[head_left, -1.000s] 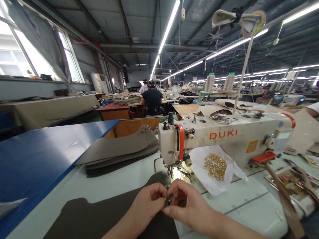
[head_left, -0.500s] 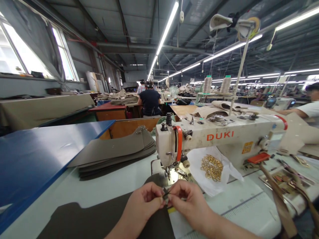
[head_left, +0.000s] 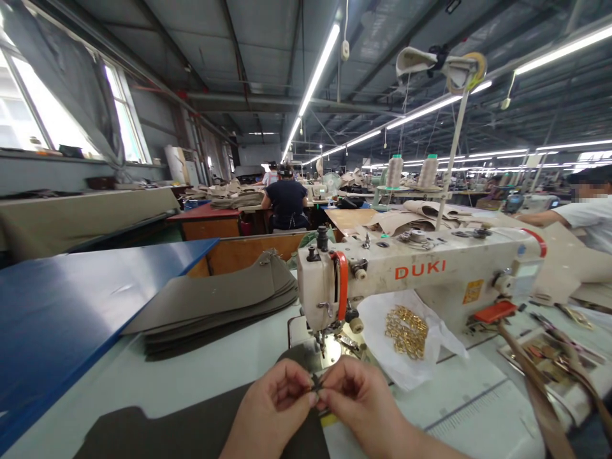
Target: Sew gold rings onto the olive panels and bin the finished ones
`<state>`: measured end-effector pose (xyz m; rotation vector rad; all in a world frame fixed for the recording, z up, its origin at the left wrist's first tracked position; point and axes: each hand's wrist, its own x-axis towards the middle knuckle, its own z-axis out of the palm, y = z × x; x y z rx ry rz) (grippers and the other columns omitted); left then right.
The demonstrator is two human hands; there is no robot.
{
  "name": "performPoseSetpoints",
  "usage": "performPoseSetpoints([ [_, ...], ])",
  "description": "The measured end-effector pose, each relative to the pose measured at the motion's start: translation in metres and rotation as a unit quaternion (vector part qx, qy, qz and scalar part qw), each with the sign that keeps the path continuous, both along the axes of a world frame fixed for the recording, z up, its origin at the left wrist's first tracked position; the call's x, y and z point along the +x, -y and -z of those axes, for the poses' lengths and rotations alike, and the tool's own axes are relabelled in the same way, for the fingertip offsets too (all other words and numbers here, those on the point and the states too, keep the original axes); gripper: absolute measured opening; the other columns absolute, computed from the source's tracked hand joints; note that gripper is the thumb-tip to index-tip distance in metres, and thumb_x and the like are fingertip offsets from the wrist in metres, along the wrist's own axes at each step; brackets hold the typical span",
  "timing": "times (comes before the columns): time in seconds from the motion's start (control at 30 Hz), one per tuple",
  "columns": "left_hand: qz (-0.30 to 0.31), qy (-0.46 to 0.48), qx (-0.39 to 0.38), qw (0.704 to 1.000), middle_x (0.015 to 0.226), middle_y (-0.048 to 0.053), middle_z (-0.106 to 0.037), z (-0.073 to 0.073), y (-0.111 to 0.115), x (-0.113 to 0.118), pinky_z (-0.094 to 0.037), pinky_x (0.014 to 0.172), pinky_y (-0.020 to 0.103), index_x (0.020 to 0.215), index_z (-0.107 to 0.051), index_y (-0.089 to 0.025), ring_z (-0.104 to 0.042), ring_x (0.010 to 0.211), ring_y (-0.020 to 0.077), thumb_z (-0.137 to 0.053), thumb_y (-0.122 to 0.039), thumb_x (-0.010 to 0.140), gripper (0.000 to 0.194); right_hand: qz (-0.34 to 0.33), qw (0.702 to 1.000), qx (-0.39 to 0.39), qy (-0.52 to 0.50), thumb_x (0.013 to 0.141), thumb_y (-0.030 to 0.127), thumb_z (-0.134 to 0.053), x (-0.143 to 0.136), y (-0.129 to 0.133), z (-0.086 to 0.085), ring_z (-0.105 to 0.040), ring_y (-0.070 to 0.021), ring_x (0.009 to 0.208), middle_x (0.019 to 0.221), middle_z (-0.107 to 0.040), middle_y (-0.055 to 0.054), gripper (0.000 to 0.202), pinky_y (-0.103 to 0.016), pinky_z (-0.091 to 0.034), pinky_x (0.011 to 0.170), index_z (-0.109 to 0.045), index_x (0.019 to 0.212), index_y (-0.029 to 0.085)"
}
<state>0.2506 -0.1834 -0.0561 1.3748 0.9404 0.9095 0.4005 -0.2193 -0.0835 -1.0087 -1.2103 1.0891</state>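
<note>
Close together in front of the sewing machine (head_left: pixel 421 255), my left hand (head_left: pixel 275 401) and my right hand (head_left: pixel 358 398) pinch a small dark strip (head_left: pixel 316 382) between their fingertips. Both hands are closed; the fingers cover most of the strip, so its full shape is hidden. Beneath them lies a dark grey-brown fabric panel (head_left: pixel 191 424), its far end reaching towards the lit needle plate (head_left: pixel 331 352). The presser foot (head_left: pixel 321 341) stands just beyond my fingertips.
Gold metal fittings (head_left: pixel 406 331) lie on a white sheet (head_left: pixel 377 319) right of the needle. A stack of cut panels (head_left: pixel 215 299) sits at the left, beside a blue table (head_left: pixel 95 293). At the right is a tray of small parts (head_left: pixel 540 350). Two co-workers sit ahead; another works at far right.
The view has shifted slightly, so the machine sits a little lower in the picture. My fingertips have moved slightly on the small strip, which both hands still pinch.
</note>
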Motion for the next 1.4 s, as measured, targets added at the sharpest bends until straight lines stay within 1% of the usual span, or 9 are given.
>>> performPoseSetpoints([
  [0.17, 0.009, -0.014, 0.048, 0.999, 0.066, -0.003, -0.063, 0.009, -0.001, -0.006, -0.051, 0.063, 0.024, 0.066, -0.057, -0.019, -0.061, 0.064, 0.0139, -0.068, -0.02, 0.061, 0.012, -0.054, 0.996, -0.033, -0.058, 0.062, 0.046, -0.079, 0.003, -0.002, 0.001, -0.062, -0.0122, 0.059, 0.065, -0.065, 0.001, 0.037, -0.024, -0.048, 0.059, -0.061, 0.077, 0.017],
  [0.37, 0.011, -0.028, 0.068, 0.997, 0.067, -0.003, -0.062, 0.017, -0.003, -0.007, -0.051, 0.064, 0.023, 0.067, -0.057, -0.02, -0.061, 0.066, 0.0141, -0.067, -0.022, 0.063, 0.011, -0.018, 0.999, -0.041, -0.013, 0.065, 0.039, -0.076, 0.005, 0.0, -0.003, -0.062, -0.013, 0.056, 0.06, -0.065, -0.001, 0.029, -0.023, -0.047, 0.056, -0.065, 0.074, 0.014],
  [0.6, 0.037, -0.104, 0.117, 0.987, 0.066, -0.001, -0.063, -0.005, -0.003, -0.008, -0.052, 0.064, 0.027, 0.069, -0.058, -0.018, -0.063, 0.066, 0.0167, -0.062, -0.027, 0.066, 0.01, -0.014, 0.997, -0.029, 0.065, 0.072, 0.023, -0.063, 0.009, 0.002, -0.002, -0.054, -0.0107, 0.052, 0.057, -0.061, 0.001, 0.009, -0.022, -0.039, 0.051, -0.065, 0.069, 0.014],
  [0.7, 0.03, -0.207, 0.205, 0.956, 0.084, 0.005, -0.069, -0.009, -0.013, -0.02, -0.054, 0.077, 0.037, 0.084, -0.062, -0.019, -0.067, 0.08, 0.0221, -0.057, -0.032, 0.076, 0.017, -0.027, 0.997, -0.057, 0.034, 0.068, 0.02, -0.063, 0.013, 0.003, -0.004, -0.051, -0.0092, 0.051, 0.056, -0.059, 0.003, 0.006, -0.021, -0.039, 0.052, -0.062, 0.067, 0.014],
  [0.8, -0.021, -0.307, 0.361, 0.88, 0.104, 0.009, -0.068, 0.005, -0.019, -0.033, -0.051, 0.091, 0.047, 0.099, -0.062, -0.02, -0.064, 0.099, 0.0263, -0.053, -0.03, 0.08, 0.024, -0.03, 0.994, -0.099, 0.036, 0.067, 0.014, -0.062, 0.016, 0.003, -0.01, -0.049, -0.0077, 0.049, 0.053, -0.056, 0.006, 0.004, -0.02, -0.038, 0.051, -0.06, 0.064, 0.015],
  [0.9, -0.02, -0.345, 0.481, 0.806, 0.109, 0.008, -0.067, 0.026, -0.016, -0.039, -0.053, 0.091, 0.044, 0.111, -0.058, -0.022, -0.064, 0.103, 0.024, -0.051, -0.027, 0.084, 0.028, -0.034, 0.988, -0.14, 0.053, 0.067, 0.01, -0.061, 0.015, -0.001, -0.016, -0.047, -0.0067, 0.044, 0.05, -0.054, 0.007, 0.01, -0.019, -0.038, 0.048, -0.057, 0.06, 0.016],
  [1.0, -0.027, -0.355, 0.539, 0.763, 0.109, 0.007, -0.067, 0.04, -0.008, -0.039, -0.055, 0.088, 0.038, 0.12, -0.049, -0.024, -0.065, 0.101, 0.0212, -0.05, -0.026, 0.087, 0.033, -0.038, 0.98, -0.178, 0.074, 0.067, 0.006, -0.061, 0.009, -0.011, -0.02, -0.047, -0.0062, 0.039, 0.05, -0.055, 0.007, 0.012, -0.018, -0.038, 0.044, -0.058, 0.06, 0.016],
  [1.23, -0.046, -0.365, 0.564, 0.739, 0.113, 0.01, -0.066, 0.045, -0.001, -0.041, -0.058, 0.083, 0.036, 0.127, -0.042, -0.02, -0.068, 0.098, 0.0222, -0.049, -0.029, 0.088, 0.041, -0.041, 0.96, -0.233, 0.15, 0.067, 0.003, -0.061, -0.006, -0.033, -0.031, -0.046, -0.0067, 0.034, 0.042, -0.051, 0.007, 0.022, -0.018, -0.039, 0.039, -0.056, 0.05, 0.017],
  [1.4, -0.022, -0.328, 0.551, 0.767, 0.095, 0.004, -0.07, 0.026, -0.001, -0.032, -0.059, 0.076, 0.03, 0.098, -0.059, -0.024, -0.069, 0.087, 0.0193, -0.05, -0.027, 0.086, 0.015, -0.045, 0.946, -0.247, 0.207, 0.067, 0.005, -0.061, -0.007, -0.034, -0.034, -0.045, -0.0065, 0.034, 0.041, -0.05, 0.007, 0.023, -0.017, -0.039, 0.038, -0.056, 0.048, 0.017],
])
